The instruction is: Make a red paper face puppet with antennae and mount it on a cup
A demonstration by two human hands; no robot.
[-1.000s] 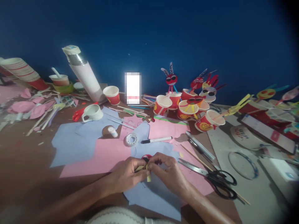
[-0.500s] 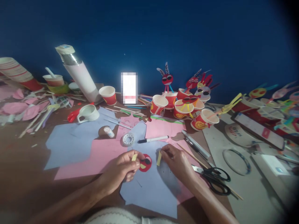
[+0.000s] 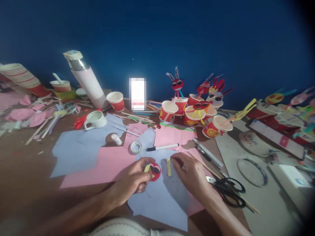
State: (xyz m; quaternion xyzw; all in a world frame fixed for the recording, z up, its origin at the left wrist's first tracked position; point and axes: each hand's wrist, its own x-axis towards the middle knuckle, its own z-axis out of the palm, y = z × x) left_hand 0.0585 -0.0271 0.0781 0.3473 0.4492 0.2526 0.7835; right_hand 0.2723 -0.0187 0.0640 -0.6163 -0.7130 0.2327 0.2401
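My left hand [image 3: 139,175] is closed on a round red paper face [image 3: 155,176] with black eye shapes. A short yellow paper piece [image 3: 147,168] shows between its fingers, partly hidden. My right hand [image 3: 190,168] is just right of a yellow paper strip [image 3: 168,167], its fingers curled but apart; the strip appears to lie on the blue paper [image 3: 157,203]. Above the hands rest a black-and-white marker [image 3: 162,147] and a roll of tape [image 3: 136,147]. Black-handled scissors [image 3: 228,190] are beside my right wrist.
Pink paper [image 3: 83,173] spreads beneath the blue sheets. Red paper cups [image 3: 194,116] with paper figures stand at the back right. A white flask [image 3: 90,82], a mug [image 3: 95,120] and paper scraps [image 3: 21,113] occupy the left. A phone [image 3: 278,137] rests on a tape roll [image 3: 253,144] at right.
My right fingers have drawn slightly right, away from the yellow strip, which now sits apart from their tips. My left hand still holds the red face, turned a little. The view has shifted slightly.
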